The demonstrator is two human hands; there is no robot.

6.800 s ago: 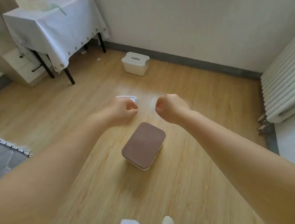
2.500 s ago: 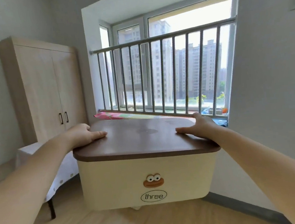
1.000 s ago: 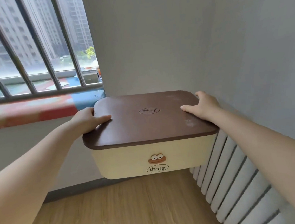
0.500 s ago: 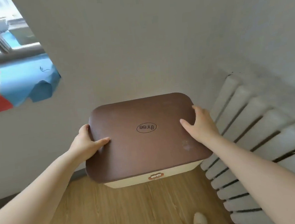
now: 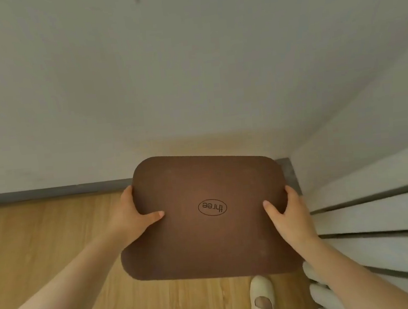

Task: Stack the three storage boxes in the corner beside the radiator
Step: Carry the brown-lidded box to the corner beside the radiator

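Storage box (image 5: 205, 240): held low over the floor (image 5: 45, 242) in the corner, brown lid up.
Left hand (image 5: 132, 219): grip clamped on the lid's left edge, for balance.
Right hand (image 5: 290, 218): grip clamped on the right edge.
Radiator (image 5: 376, 213): just beside the box.
Change: box is lower than half a second ago; cream side now hidden.

Our forearms are bare, with no sleeves, watch or rings showing on the left hand (image 5: 132, 219) or right hand (image 5: 291, 217). We wear a cream strapped flat shoe (image 5: 262, 297).
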